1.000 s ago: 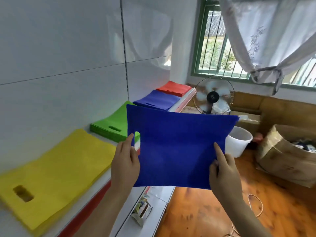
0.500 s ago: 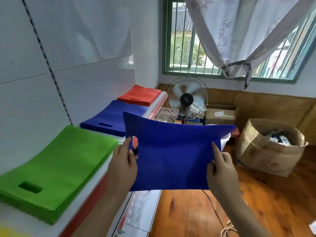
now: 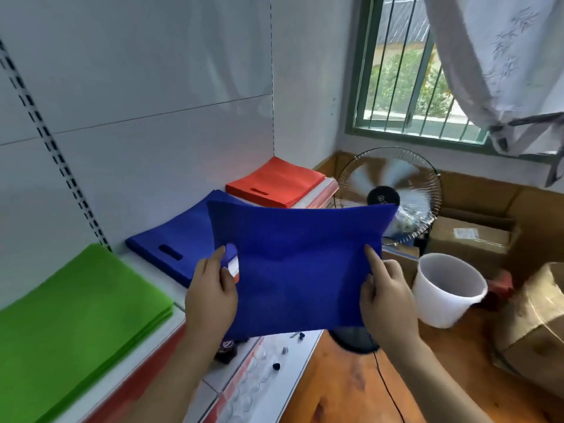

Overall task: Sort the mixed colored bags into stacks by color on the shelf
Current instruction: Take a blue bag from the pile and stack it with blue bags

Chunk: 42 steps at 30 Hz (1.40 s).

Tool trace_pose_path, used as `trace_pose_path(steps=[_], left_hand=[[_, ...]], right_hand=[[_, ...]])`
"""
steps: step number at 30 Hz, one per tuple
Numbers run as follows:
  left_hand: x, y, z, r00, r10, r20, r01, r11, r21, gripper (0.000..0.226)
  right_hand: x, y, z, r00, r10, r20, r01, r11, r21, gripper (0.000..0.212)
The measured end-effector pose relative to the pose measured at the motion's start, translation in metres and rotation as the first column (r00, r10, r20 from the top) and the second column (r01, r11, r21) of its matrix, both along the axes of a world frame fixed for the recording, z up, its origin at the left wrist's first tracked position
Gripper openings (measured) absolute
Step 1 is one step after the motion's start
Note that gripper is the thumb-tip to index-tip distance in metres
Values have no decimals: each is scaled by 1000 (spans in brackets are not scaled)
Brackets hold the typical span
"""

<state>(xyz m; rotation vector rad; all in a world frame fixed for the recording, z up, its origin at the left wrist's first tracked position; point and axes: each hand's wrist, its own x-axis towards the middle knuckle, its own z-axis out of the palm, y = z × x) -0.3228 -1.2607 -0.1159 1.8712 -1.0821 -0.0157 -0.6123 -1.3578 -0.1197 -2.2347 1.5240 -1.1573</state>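
Three coloured stacks on the shelf [image 3: 146,271], one blue bag [image 3: 299,264] held up in front of them.

Along the shelf lie the green stack [image 3: 70,325] nearest, the blue stack [image 3: 180,239] mid-shelf and the red stack [image 3: 274,186] at the far end by the fan [image 3: 387,196]. The loose blue bag hangs off the shelf's front edge, spread flat: left hand [image 3: 212,296] pinches its side by the handle slot, right hand [image 3: 386,296] grips the opposite side, forefinger straight against the fabric.

Three bag stacks: green [image 3: 73,315], blue [image 3: 177,239], red [image 3: 274,186]; one held bag [image 3: 299,264], one fan [image 3: 393,193], one bucket [image 3: 448,288], two hands
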Motion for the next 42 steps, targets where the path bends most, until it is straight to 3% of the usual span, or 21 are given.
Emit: trace_pose_path(steps=[14,20,24,31,35,42], left_hand=[[89,-74,-1,920,390,24,-389,920,-55,43],[118,-69,-16,804,593,50,-595,802,53,44],[127,-74,-24,717,679,159,-696,688,203,37],[123,-77,-24,610,710,352,-784,477,397,32],[117,-83,-19,586,691,424,-799,406,444,26],[109,-87,-18,592,653,473,-784,329,527,36]], right_hand=[[157,-193,9,942,337,-6,-337,939,-68,52],[234,-227,0,837,547,-26,-546,837,25,50],[270,-254,-7,748,652,-119,-645,758,100,47],[302,-277,-23,623,731,-278,-710,678,192,48],[303,-281,-28,583,739,-338,-712,665,225,54],[304,-275,-23,478,735,-481,-711,645,279,62]])
